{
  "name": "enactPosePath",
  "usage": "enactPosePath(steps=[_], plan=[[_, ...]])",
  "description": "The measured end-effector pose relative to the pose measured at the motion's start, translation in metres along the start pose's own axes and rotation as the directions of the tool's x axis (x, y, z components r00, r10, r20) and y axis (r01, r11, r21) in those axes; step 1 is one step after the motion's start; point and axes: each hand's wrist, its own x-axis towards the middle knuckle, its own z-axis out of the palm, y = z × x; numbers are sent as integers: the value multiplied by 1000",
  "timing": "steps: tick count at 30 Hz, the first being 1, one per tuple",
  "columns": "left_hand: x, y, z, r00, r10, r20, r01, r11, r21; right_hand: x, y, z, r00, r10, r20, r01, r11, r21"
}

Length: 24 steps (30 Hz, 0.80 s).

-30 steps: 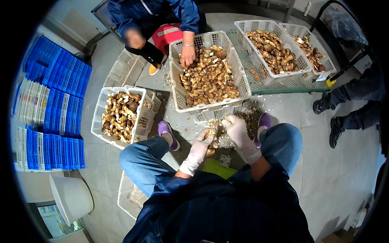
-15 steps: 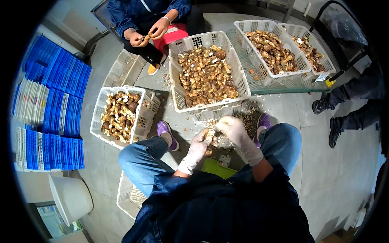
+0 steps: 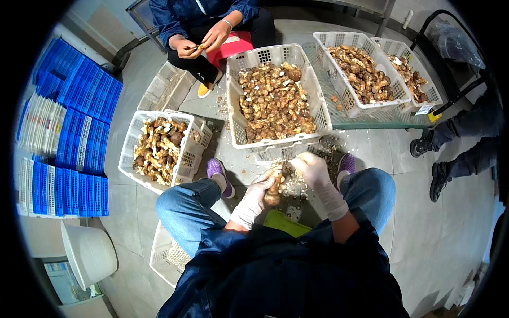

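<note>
My gloved left hand (image 3: pixel 256 196) is closed round a brown mushroom (image 3: pixel 273 188) with a pale stem, held upright between my knees, cap downward. My gloved right hand (image 3: pixel 310 170) is just up and right of the stem's top, fingers curled; what they grip, if anything, is too small to make out. Pale trimmings (image 3: pixel 332 149) are scattered on the floor around a large crate (image 3: pixel 319 114) full of mushrooms ahead of me. A green plastic object (image 3: pixel 283 225) lies beneath my hands.
Mushroom crates stand left (image 3: pixel 132 169) and on a trolley (image 3: pixel 355 122) at right. Behind are an empty crate (image 3: pixel 161 85) and a seated co-worker (image 3: pixel 183 21) holding a mushroom. Blue crate stacks (image 3: pixel 79 191) and a white tub (image 3: pixel 85 249) stand left; another person's legs (image 3: pixel 461 164) show right.
The co-worker's hand left the middle crate and now holds a mushroom with both hands. The mushroom in my left hand shows more fully, cap down; my right hand has shifted slightly.
</note>
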Motion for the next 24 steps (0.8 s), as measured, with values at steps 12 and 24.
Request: enactPosePath(steps=[12, 24], plan=[[-11, 5, 27, 986, 83, -143, -27, 933, 360, 18, 34, 4, 942, -295, -159, 195, 867, -458], [-15, 15, -4, 965, -253, 75, 248, 966, 67, 8, 31, 13, 955, -264, 136, 287, 936, -204]])
